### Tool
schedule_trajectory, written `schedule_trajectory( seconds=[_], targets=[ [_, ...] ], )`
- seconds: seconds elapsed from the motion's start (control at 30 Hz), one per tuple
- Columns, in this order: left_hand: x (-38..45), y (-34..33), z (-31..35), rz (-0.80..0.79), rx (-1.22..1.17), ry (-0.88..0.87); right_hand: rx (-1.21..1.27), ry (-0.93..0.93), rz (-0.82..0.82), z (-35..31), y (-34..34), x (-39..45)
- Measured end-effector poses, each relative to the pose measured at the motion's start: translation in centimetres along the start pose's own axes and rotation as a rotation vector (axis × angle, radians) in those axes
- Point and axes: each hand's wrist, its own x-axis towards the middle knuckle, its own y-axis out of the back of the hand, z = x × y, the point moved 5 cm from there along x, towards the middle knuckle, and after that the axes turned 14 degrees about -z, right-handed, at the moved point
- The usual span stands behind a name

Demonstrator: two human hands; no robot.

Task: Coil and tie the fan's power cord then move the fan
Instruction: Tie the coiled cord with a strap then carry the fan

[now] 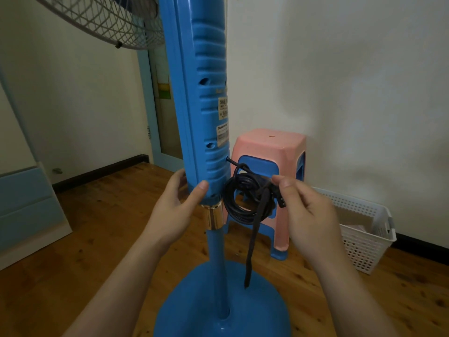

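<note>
A room with pale plaster walls and a wooden plank floor (73, 276) holds a blue pedestal fan (206, 117) standing upright in the middle of the view, its round base (194, 312) flat on the boards and its wire grille (102, 20) at the upper left. Behind the fan, against the wall, stands a pink stool (269, 147) stacked over a blue one, and to the right of that a white perforated basket (359, 234) sits on the floor. A pale blue cabinet (26, 205) stands at the left edge.

The left hand (177, 203) is wrapped around the bottom of the fan's ribbed column, thumb across the front, just above the gold collar (213, 215) on the pole. The black power cord (240, 198) leaves a hole in the column's right side and hangs in a bundle of loops just beside the pole, in front of the stools. A dark strap (254, 237) is looped around the bundle, its long loose end dangling toward the base. The right hand (308, 210) pinches the top right of the coil between thumb and forefinger, the other fingers curled; the plug end pokes out just beside the thumb.
</note>
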Motion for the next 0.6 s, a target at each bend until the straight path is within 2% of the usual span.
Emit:
schedule_trajectory(
  seconds=[0.2,0.33,0.47,0.6],
  targets=[
    [0.3,-1.1,1.1,0.009,0.018,-0.114,-0.256,0.102,-0.009,-1.5,0.0,0.6],
    [0.3,-1.1,1.3,0.092,0.012,-0.158,-0.403,0.204,-0.025,-4.6,-2.0,1.7],
    [0.3,-1.3,1.1,0.107,-0.037,-0.176,-0.423,0.174,-0.180,-6.0,-4.7,3.8],
    [0.4,-1.6,1.1,0.113,-0.069,-0.188,-0.460,0.100,-0.201,-6.3,-6.6,5.4]
  ],
)
